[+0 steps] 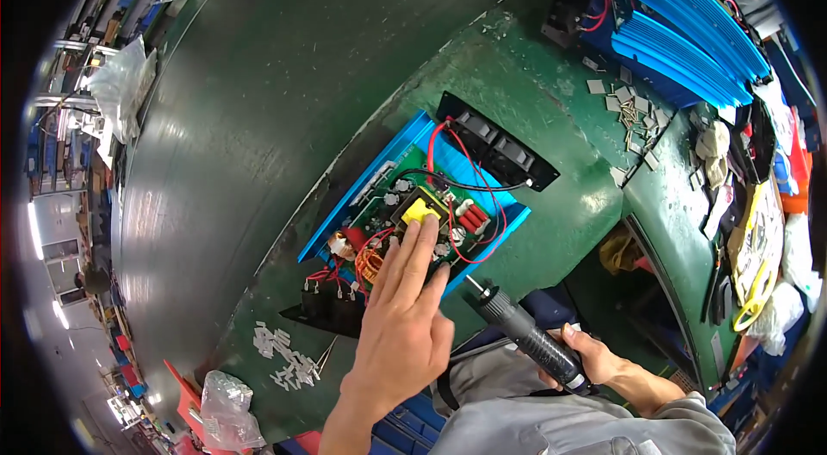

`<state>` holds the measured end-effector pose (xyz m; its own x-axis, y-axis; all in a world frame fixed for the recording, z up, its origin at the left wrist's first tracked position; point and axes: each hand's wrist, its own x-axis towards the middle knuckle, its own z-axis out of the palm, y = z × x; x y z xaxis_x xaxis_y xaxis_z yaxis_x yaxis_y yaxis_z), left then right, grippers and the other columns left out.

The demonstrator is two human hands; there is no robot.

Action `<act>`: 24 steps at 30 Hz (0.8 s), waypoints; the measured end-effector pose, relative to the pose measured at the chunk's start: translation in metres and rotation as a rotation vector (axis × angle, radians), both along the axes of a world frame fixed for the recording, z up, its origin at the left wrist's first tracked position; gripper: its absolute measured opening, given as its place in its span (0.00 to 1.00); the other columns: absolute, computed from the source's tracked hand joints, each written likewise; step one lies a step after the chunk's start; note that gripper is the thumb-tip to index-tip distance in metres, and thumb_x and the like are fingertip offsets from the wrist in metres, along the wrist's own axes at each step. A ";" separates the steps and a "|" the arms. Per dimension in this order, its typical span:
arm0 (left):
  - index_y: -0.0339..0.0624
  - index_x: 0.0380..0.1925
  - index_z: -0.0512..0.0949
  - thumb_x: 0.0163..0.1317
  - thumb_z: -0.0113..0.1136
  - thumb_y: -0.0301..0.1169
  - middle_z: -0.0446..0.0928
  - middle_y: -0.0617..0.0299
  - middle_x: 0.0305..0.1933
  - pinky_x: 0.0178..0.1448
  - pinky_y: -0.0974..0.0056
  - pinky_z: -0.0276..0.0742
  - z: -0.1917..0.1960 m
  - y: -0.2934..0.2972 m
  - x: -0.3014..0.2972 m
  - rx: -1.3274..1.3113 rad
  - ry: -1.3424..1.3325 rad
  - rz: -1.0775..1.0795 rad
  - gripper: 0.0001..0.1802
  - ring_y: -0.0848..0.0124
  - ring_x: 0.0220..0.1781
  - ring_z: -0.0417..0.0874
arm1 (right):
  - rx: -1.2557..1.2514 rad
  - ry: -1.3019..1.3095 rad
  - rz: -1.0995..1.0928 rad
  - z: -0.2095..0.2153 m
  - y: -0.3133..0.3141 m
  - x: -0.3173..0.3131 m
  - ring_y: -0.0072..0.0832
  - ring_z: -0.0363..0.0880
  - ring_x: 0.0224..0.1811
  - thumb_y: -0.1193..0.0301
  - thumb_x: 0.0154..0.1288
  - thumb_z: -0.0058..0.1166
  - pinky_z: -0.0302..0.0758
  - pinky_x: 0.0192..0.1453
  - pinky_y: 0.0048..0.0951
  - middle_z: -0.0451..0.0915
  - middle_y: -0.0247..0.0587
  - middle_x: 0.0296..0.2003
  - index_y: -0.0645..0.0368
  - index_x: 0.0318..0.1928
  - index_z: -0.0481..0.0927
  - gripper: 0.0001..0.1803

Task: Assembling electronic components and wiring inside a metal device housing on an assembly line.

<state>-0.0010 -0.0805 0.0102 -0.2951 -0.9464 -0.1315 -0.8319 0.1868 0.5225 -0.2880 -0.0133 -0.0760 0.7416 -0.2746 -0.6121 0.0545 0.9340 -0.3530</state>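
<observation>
In front of me lies a blue metal housing (357,203) with a green circuit board (415,164) inside it. My left hand (398,336) reaches over the near edge with its fingers stretched out, the fingertips at a yellow-topped transformer (420,212). Red and black wires run from the board to a black end panel (498,149) with sockets or switches at the far side. A second black panel (323,310) hangs on wires at the near left, partly behind my hand. My right hand (594,358) is wrapped around a black electric screwdriver (536,341), its bit pointing up-left, apart from the housing.
Several blue finned housings (680,46) are stacked at the far right, beside scattered screws and small grey pads (636,113). Small pale pieces (289,358) lie at the near left by a plastic bag (231,410). Yellow-handled scissors (756,293) rest on the right.
</observation>
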 end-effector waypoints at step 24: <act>0.44 0.43 0.79 0.55 0.72 0.33 0.76 0.50 0.64 0.75 0.37 0.59 -0.044 -0.033 0.037 -0.702 -0.194 0.439 0.17 0.49 0.70 0.72 | -0.764 0.628 -0.141 0.028 -0.036 -0.037 0.22 0.76 0.31 0.49 0.73 0.49 0.72 0.38 0.24 0.78 0.38 0.29 0.63 0.61 0.70 0.31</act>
